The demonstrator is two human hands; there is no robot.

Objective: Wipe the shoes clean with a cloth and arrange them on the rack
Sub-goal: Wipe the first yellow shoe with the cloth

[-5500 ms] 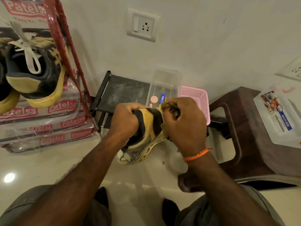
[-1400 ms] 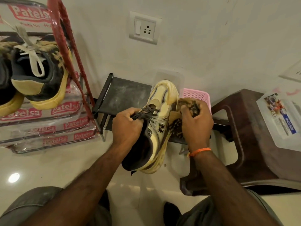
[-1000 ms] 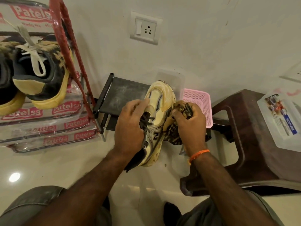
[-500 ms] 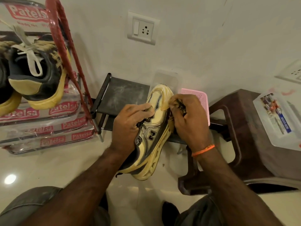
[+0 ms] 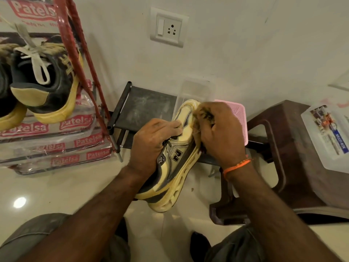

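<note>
A yellow and grey sneaker (image 5: 174,167) hangs in the air before me, toe pointing away and sole turned right. My left hand (image 5: 151,142) grips its upper over the laces. My right hand (image 5: 221,137) bunches a patterned brown cloth (image 5: 203,115) and presses it against the sole edge near the toe. A red shoe rack (image 5: 75,46) stands at the left with a black and yellow pair of shoes (image 5: 43,82) on a shelf.
A low black stand (image 5: 143,106) sits by the wall, bearing a clear plastic box (image 5: 194,89) and a pink basket (image 5: 239,118). A brown plastic stool (image 5: 287,148) at the right carries a clear lidded box (image 5: 328,137). Wrapped "Patelsa" packs (image 5: 56,148) lie under the rack.
The shoe has been turned from heel-up to toe-away, sole to the right. My right hand has slid the cloth along the sole edge toward the toe. My left hand shifted its hold over the laces.
</note>
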